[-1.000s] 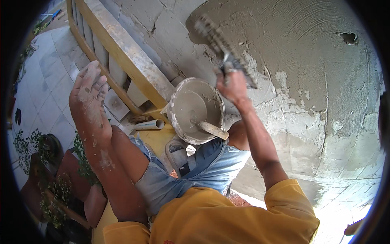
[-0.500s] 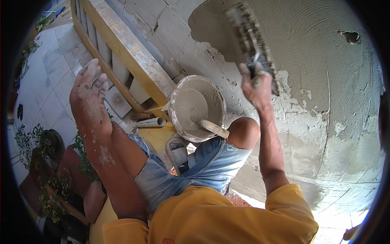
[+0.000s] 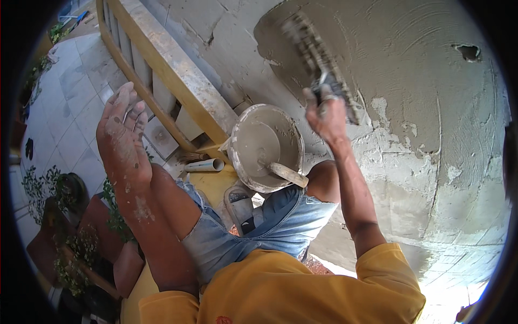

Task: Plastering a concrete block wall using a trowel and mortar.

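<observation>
My right hand (image 3: 329, 117) grips the handle of a plastering trowel (image 3: 315, 56), its long, mortar-caked blade slightly smeared by motion. The trowel lies against the wall (image 3: 402, 70), over a dark patch of wet grey plaster. Held up at the left over my knee, my left hand (image 3: 124, 135) is empty, its loosely stretched fingers spotted with dried mortar. Between my knees stands a round bucket (image 3: 235, 154) with a mortar-crusted rim and wet grey mix inside. A tool's pale handle (image 3: 288, 174) leans out over the rim; its lower end is sunk in the mix.
A yellow-edged railing (image 3: 178, 78) runs up to the left of the bucket. Beside its foot lies a white pipe (image 3: 204, 165). Potted plants (image 3: 78, 254) crowd the lower left, near a tiled floor (image 3: 75, 92). The wall has a small hole (image 3: 468, 52).
My right hand and the trowel have moved a little left across the plaster. The left hand stays raised and empty. The whole view has shifted slightly.
</observation>
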Demonstrator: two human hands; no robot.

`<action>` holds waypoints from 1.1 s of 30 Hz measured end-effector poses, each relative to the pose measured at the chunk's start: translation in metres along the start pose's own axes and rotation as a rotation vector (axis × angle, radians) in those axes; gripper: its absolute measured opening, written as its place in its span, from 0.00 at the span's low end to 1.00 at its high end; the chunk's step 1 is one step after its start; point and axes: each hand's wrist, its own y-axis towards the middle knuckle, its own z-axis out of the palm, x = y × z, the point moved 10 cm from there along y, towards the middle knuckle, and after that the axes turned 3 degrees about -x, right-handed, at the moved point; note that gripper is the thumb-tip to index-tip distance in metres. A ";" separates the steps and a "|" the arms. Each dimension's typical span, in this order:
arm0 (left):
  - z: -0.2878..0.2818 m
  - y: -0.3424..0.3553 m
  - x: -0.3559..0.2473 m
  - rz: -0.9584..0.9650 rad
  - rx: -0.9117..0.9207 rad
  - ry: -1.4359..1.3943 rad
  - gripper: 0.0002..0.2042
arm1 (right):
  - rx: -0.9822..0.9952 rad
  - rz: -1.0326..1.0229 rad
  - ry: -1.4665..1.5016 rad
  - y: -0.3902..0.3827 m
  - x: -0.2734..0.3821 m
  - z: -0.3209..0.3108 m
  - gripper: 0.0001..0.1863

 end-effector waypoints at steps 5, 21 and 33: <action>-0.005 0.003 0.005 -0.011 -0.019 -0.007 0.16 | 0.315 -0.040 -0.204 -0.028 -0.017 0.109 0.17; -0.012 0.006 0.007 -0.023 0.037 -0.048 0.22 | -0.423 0.118 0.161 0.006 0.000 -0.161 0.11; -0.016 0.005 0.004 -0.031 0.008 -0.055 0.20 | -0.142 0.048 -0.005 -0.061 -0.050 -0.028 0.16</action>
